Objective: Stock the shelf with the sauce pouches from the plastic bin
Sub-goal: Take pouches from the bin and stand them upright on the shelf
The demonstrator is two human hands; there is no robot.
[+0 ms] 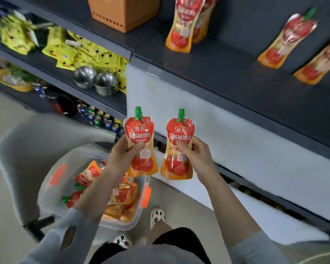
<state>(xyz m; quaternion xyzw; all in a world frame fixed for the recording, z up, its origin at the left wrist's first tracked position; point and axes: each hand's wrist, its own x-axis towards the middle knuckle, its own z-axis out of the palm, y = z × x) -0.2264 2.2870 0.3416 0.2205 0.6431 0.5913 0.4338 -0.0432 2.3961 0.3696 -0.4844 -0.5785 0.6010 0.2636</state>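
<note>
Sauce pouch (139, 134) sits upright in the grip of the left hand (122, 155), while the right hand (196, 153) clasps a second pouch (179, 134) (green caps up), both held before the dark shelf (236, 82) where other pouches (181, 29) stand; more lie in the plastic bin (48, 191) below.

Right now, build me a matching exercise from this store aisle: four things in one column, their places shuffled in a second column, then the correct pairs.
Things
1. orange perforated plastic basket
2. stacked silver metal bowls
3. clear plastic bin with orange latches
4. two red sauce pouches with green caps

Places
A. on the grey chair
B. one in the left hand, one in the right hand
C. dark upper shelf, left of the standing pouches
D. lower shelf, beside yellow smiley-face packets

Pairs: 1-C, 2-D, 3-A, 4-B
</note>
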